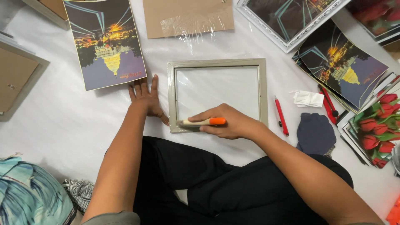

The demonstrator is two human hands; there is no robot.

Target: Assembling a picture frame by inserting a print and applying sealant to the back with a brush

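Right hand (pixel 231 123) gripping a brush (pixel 203 122) over the near edge of a picture frame (pixel 216 63).

Frame: pale grey-green, rectangular, flat on a white sheet (pixel 62 121), see-through middle, right in front of the person's crossed legs. Brush has a cream handle with an orange end, lying along the frame's bottom rail, fingers closed around it. Left hand (pixel 146 98) is flat on the sheet, fingers spread, just left of the frame, fingertips near a night-city print (pixel 104 41). Bare sheet left of the frame and between frame and print. Right side is tighter: red pen (pixel 281 116) just beside the frame, then a dark cloth (pixel 315 133), crumpled white wipe (pixel 308 98), stacked prints (pixel 341 66). Brown backing board (pixel 187 16) above the frame.
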